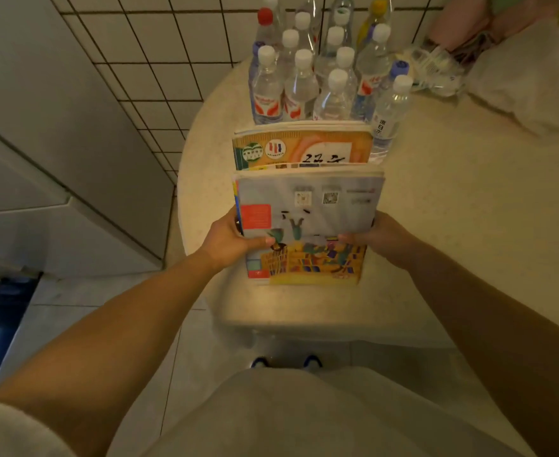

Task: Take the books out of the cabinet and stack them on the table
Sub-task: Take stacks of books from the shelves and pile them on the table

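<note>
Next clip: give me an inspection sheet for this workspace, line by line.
Surface: pale speckled round table, lit warmly.
Job's things: grey-covered book bundle held near the table's front edge; orange-covered book stack lying beyond it.
Clutter: cluster of clear plastic water bottles behind the books; crumpled clear wrapper at right.
Hands: left hand and right hand grip the bundle's sides.
Cables: nothing seen.
Surroundings: white tiled wall; grey tiled floor.
</note>
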